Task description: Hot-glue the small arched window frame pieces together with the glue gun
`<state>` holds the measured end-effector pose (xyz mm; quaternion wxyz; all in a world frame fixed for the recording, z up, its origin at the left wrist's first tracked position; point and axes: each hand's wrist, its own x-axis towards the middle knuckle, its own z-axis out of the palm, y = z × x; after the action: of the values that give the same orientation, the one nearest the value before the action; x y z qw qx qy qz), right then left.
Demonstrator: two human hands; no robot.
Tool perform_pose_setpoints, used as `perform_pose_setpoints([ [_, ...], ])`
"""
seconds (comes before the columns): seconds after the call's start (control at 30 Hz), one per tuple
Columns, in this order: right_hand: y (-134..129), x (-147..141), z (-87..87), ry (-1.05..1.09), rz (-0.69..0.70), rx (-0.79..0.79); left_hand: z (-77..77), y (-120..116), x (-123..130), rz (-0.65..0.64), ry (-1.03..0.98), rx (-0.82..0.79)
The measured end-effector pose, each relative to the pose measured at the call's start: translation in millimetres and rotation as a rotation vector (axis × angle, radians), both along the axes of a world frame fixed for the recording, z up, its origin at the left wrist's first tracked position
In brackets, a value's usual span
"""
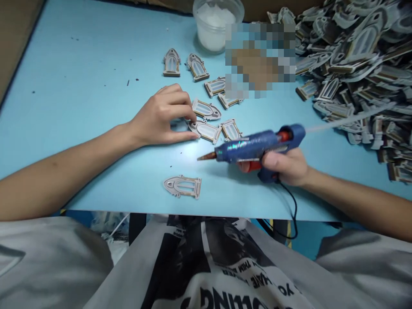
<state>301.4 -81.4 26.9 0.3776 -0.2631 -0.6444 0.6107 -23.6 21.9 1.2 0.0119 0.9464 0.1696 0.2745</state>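
Observation:
In my right hand [286,165] is a blue hot glue gun [249,148], gripped by its handle. Its brown nozzle points left, above the table, and a clear glue stick [347,118] sticks out of the back. The thumb and fingers of my left hand [167,113] close on the pointed end of a small arched window piece [207,131], which lies flat. Against it lie another arched piece [206,110] and a squarer-looking one [231,129], partly behind the gun. Nearer to me, a single grey arched piece [183,186] lies apart.
Several more window pieces [171,63] lie farther back on the light blue table [96,56]. A big heap of them [354,64] fills the right side. A clear tub with white contents [217,28] stands at the back, beside a blurred-out patch. The gun's black cord [294,206] hangs over the front edge.

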Motion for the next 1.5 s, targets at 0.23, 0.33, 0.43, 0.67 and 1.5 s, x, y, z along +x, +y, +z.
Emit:
perform_pose_setpoints([
  [0.23, -15, 6, -23.0, -0.016, -0.036, 0.137, 20.1, -10, 0, -0.228, -0.022, -0.301],
  [0.33, -14, 4, -21.2, -0.028, -0.275, 0.049, 34.3, -32, 6, -0.399, 0.124, -0.357],
  [0.43, -10, 1, -19.0, 0.006, -0.500, -0.047, 41.5, -51, 11, -0.440, 0.291, -0.251],
  [0.67, 4, 3, -20.2, 0.048, -0.610, -0.074, 35.6, -52, 13, -0.243, 0.319, 0.038],
  [1.5, 2, 1, -17.3, 0.026, -0.551, -0.057, 27.9, -48, 15, -0.267, 0.243, 0.259],
])
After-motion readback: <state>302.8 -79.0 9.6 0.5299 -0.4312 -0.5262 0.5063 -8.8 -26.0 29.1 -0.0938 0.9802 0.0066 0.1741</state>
